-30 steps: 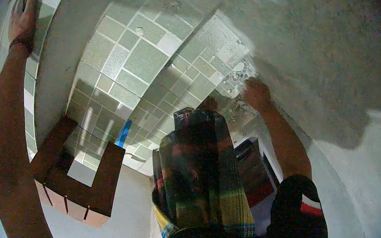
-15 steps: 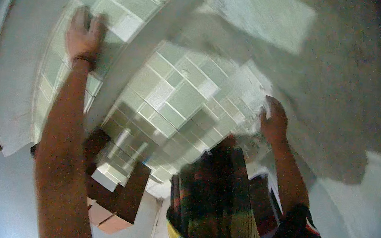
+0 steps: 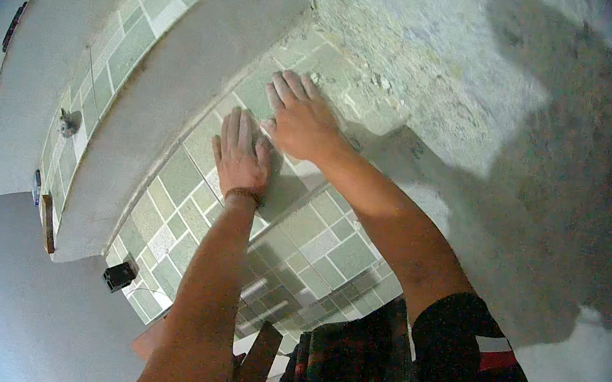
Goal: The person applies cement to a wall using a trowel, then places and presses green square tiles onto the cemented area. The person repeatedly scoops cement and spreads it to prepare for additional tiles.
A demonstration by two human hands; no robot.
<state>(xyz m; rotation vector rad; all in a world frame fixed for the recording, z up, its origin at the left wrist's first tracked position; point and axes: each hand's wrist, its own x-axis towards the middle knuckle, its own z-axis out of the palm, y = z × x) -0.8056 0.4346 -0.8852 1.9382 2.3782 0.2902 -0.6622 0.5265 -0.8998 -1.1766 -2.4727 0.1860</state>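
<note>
the left hand is lying open near the centre of the frame, its palm facing down and its fingers stretching toward the top, pressing on or resting against the pale green tiled step, which is running from the upper centre down to the lower left. the right hand is spreading just beside it, up and to the right, also open and palm down on the same step. both hands are showing greyish dust, and neither is gripping anything. a dark wristband is circling the left wrist. small pale crumbs are lying right of the right hand, near the rough wall filling the upper right. a black box-like object is sitting at the step's lower left end, and plaid cloth is hanging at the bottom.
</note>
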